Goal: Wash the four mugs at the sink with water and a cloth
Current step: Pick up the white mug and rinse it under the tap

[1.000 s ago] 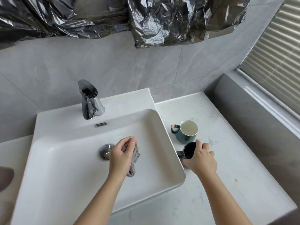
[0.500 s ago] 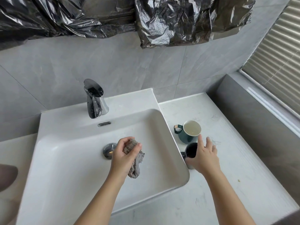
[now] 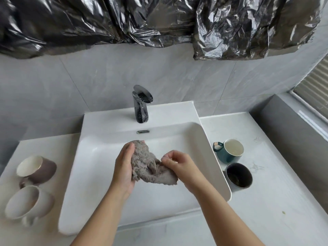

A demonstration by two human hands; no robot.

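Over the white sink my left hand grips a crumpled grey cloth, and my right hand pinches its other end. On the counter right of the basin stand a green mug with a pale inside and a black mug, both upright. Left of the basin a brown mug and a beige mug lie on their sides. No water runs from the chrome tap.
Crumpled black plastic sheeting hangs over the grey tiled wall behind the tap. A grey ledge and window blinds close off the right side. The marble counter stretches right of the mugs.
My right hand let go of the black mug on the counter and came over the basin to take the cloth. The view swung left, so the two mugs on the left now show.
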